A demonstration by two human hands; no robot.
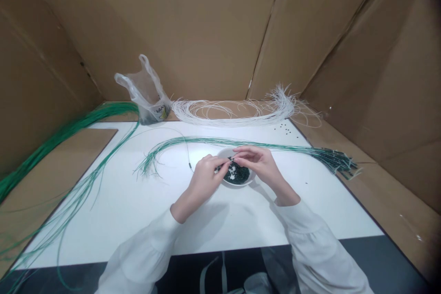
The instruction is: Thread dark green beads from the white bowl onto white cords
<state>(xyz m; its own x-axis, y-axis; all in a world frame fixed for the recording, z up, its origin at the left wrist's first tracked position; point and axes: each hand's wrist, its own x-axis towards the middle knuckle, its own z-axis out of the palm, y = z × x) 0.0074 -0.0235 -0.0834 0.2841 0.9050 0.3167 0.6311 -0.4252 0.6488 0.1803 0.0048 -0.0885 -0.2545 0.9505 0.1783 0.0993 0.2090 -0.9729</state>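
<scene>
Pale and slender, a small piece [232,159], too tiny to identify, sits at the fingertips of both hands, above a white bowl [239,185]. The left hand [206,175] has thumb and forefinger pinched closed on it; the right hand's [263,165] fingers curl at its far side, and whether they grip it I cannot tell. Dark green beads [242,175] with a few white bits fill the bowl. Behind it, green strands with dark ends at the right lie across the white surface [330,206]. Farther back rest a white strand coil [284,106] and a plastic bag [148,98]; a green bundle [82,118] arcs at left.
</scene>
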